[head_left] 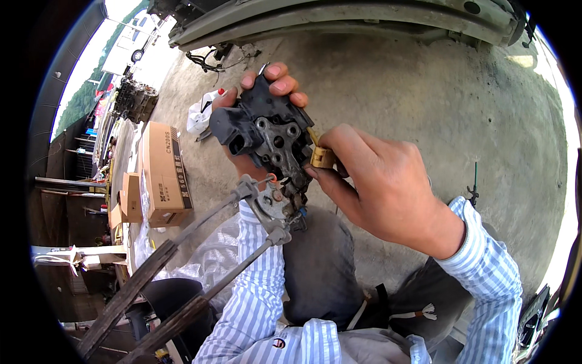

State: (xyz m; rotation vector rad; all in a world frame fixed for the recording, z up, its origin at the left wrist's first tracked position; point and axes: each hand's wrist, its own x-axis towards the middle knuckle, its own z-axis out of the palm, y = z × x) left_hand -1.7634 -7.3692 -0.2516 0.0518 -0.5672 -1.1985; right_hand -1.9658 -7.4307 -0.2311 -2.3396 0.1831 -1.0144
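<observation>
Latch housing (267,97) moulded in matt plastic; latch plate (277,129) and cable bracket (274,207) formed in dull, grimy metal. Clip (322,158) made of smooth plastic. Cables (127,292) sheathed in rough, scuffed covering — carton (162,182) built of matt cardboard. Shirt sleeve (494,276) woven in cloth; plastic sheeting (213,250) wrinkled, glossy.

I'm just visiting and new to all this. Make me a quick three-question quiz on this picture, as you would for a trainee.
1. Multiple choice: what colour is the small plastic piece pinched by the right hand?
A) bright red
B) tan-yellow
C) blue
2. True or false: the left hand is empty.
3. Fill in the blank: ____ sheathed cables run from the latch mechanism toward the picture's lower left.

Key:
1. B
2. False; it holds the black-and-metal latch mechanism.
3. Two
</observation>
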